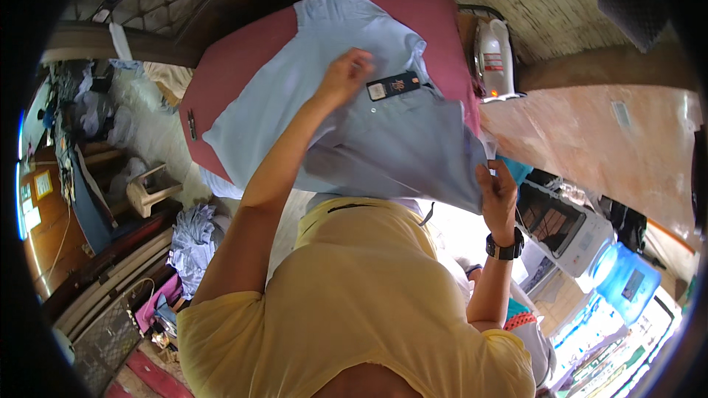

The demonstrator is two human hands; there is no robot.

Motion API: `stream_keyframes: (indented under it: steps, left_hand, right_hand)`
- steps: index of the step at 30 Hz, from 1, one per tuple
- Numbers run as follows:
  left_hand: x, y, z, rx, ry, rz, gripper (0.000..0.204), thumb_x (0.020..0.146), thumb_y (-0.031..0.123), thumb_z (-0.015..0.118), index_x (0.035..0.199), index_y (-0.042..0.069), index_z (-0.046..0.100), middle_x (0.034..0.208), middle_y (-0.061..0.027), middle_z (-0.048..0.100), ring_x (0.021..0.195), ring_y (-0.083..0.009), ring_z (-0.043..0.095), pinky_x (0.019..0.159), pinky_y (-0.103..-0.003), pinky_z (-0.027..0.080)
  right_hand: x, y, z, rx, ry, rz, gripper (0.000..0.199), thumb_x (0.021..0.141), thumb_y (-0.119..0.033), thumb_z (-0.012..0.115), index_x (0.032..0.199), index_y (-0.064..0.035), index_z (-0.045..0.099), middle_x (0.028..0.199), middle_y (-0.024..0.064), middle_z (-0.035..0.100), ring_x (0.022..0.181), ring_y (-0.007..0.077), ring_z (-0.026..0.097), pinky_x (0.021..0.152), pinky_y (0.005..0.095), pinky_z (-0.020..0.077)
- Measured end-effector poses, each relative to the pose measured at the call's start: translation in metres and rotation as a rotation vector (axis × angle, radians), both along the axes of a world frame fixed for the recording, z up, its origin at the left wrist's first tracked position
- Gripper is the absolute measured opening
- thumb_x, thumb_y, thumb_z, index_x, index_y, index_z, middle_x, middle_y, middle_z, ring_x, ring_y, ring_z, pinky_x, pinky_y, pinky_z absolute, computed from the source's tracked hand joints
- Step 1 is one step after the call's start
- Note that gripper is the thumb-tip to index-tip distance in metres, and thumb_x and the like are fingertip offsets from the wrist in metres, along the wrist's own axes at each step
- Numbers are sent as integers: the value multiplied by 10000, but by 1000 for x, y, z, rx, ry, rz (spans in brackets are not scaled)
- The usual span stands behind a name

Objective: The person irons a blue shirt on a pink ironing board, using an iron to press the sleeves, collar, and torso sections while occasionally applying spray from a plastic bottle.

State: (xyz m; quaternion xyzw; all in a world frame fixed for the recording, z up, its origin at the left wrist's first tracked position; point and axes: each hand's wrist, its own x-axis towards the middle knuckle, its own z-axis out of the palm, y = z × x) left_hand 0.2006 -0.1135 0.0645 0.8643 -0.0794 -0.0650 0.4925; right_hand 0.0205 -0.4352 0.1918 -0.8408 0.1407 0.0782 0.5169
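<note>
A light blue-grey shirt (273, 103) is spread over a maroon padded board (221, 74), its near right part folded over and darker in shade. A dark cardboard tag (393, 86) lies on it beside the collar area. My left hand (346, 76) is over the shirt's middle, left of the tag, fingers loosely bent and slightly apart, with nothing visible in them. At the near right corner, my right hand (499, 195) pinches the edge of the shirt between thumb and fingers and lifts it a little. A watch is on my right wrist.
A white iron (495, 59) stands in a holder at the board's right end. A small dark tool (192, 124) lies on the board's left edge. Left on the floor are a beige stool (151, 190) and a crumpled pale blue cloth (194, 247). A blue water bottle (627, 284) is at right.
</note>
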Motion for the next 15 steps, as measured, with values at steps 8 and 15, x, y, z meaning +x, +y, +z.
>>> stream_keyframes:
  steps: [8, 15]
  left_hand:
    - [-140, -88, 91, -498, 942, -278, 327, 1015, 324, 553, 1164, 33, 568, 987, -38, 636, 923, -146, 630, 797, -300, 533]
    - [-185, -38, 42, -1026, 743, 317, 333, 1011, 293, 564, 1235, 46, 571, 1124, -55, 640, 1024, -144, 612, 924, -331, 491]
  right_hand:
    - [-30, 42, -8, 176, -25, 187, 147, 920, -79, 652, 1040, -2, 614, 745, 93, 603, 643, 135, 538, 587, 271, 442]
    - [52, 69, -37, 241, -338, 826, 205, 851, -103, 707, 1008, 12, 644, 1028, 142, 671, 881, 345, 652, 747, 391, 526]
